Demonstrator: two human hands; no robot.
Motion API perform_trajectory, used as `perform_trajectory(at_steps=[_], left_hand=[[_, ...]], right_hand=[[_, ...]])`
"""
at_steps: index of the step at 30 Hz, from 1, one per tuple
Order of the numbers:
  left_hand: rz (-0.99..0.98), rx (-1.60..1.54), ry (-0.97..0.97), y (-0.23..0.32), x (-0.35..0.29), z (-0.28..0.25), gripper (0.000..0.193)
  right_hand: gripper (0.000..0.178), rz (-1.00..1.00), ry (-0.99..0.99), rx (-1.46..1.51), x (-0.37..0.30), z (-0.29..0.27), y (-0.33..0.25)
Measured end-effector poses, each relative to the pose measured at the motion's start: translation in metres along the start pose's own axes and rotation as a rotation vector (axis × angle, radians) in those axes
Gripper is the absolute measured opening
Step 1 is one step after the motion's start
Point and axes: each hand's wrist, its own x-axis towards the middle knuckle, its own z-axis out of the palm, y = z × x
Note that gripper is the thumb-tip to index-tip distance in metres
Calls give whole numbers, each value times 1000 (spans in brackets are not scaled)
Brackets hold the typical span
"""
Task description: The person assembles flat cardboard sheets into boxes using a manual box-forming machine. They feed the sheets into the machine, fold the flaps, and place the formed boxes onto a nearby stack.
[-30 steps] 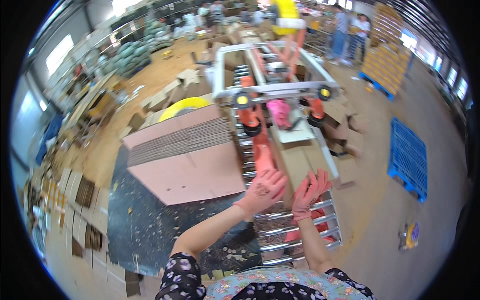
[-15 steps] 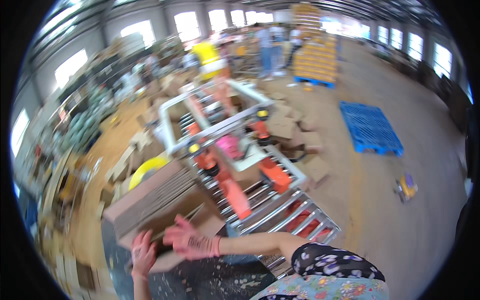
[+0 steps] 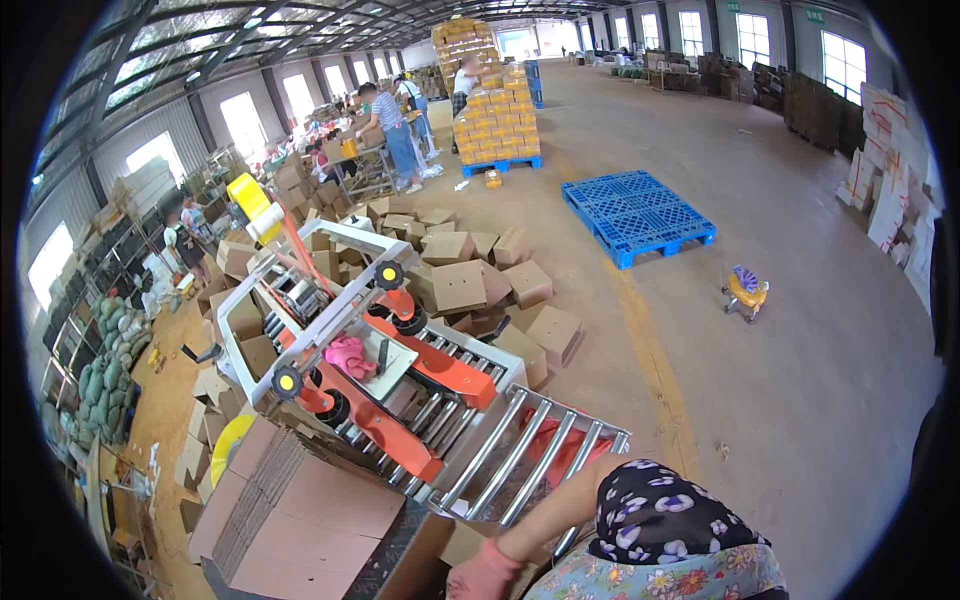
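My right hand (image 3: 482, 574), in a pink glove, is at the lower edge, beside an open cardboard box (image 3: 412, 560). Its fingers are cut off by the picture's edge, so whether they grip the box cannot be seen. My left hand is out of view. Left of the box, a stack of flat folded cartons (image 3: 305, 515) lies on a dark table (image 3: 398, 528). Just beyond the box is a roller conveyor (image 3: 520, 455), leading to a carton-sealing machine (image 3: 375, 345) with orange side rails and a pink cloth on its white plate.
Many cardboard boxes (image 3: 460, 287) lie heaped beyond the machine. A blue plastic pallet (image 3: 637, 212) and a small yellow wheeled toy-like object (image 3: 745, 290) are on the floor at right. Farther off, people stand near a loaded pallet of yellow cartons (image 3: 497, 125).
Both gloved hands were at a partly opened carton on the stack. Now the right hand and an open box are lower and nearer me, the left hand is out of view, and the view has swung right.
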Motion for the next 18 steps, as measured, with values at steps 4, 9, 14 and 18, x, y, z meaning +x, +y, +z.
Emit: perform_trajectory(at_steps=[4,9,14,18], left_hand=[[-50,-30,-39,-13,-14,-16,43],[-224,243,258,-5,-12,17,45],[-752,-507,90,-48,33,57,55],[-489,-1078,-282,-61,178,98,60]], right_hand=[[36,-539,598,-1016,7,-7,5],[42,100,616,-1124,-49,-24,22],[47,194,711,-661,-152,44,54],[31,179,1305,-722,-203,40,55]])
